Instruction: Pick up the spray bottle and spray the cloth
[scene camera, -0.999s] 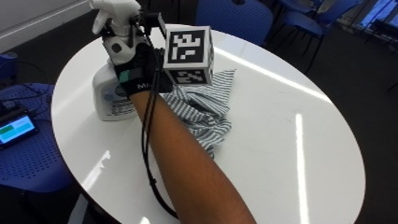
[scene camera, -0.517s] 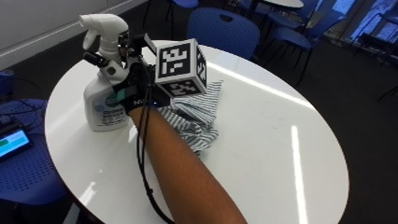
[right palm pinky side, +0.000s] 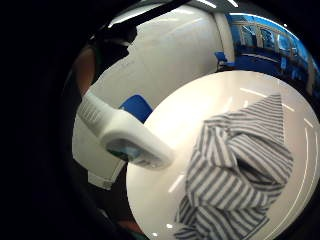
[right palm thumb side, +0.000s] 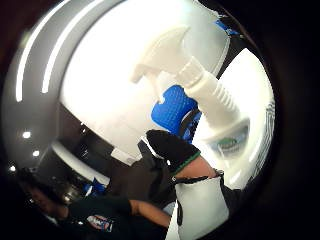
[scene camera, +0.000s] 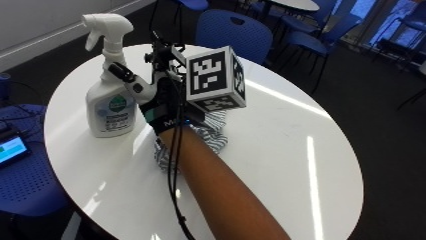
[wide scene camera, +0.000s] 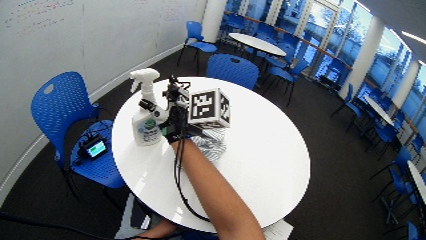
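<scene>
A white spray bottle (scene camera: 110, 97) with a green label stands upright on the left part of the round white table (scene camera: 293, 145). My gloved right hand (scene camera: 162, 109) hovers just right of the bottle, level with its body, with a small gap between them. The thumb side palm view shows the bottle (right palm thumb side: 200, 80) close by and my thumb (right palm thumb side: 170, 147) stretched out, holding nothing. A crumpled blue-and-white striped cloth (scene camera: 212, 131) lies on the table under my wrist and forearm, partly hidden by them. It lies spread out beside the bottle (right palm pinky side: 125, 137) where the little finger side palm view shows the cloth (right palm pinky side: 240, 170).
A blue chair (scene camera: 229, 30) stands behind the table. Another blue chair (wide scene camera: 56, 100) at the left carries a small device with a lit screen (wide scene camera: 93, 148). More tables and chairs stand farther back. The table's right half (wide scene camera: 266, 145) is bare white surface.
The outside camera has shifted. My hand, which overlapped the bottle's body a second ago, now shows a small gap to its right. The bottle stays standing and the cloth lies as before.
</scene>
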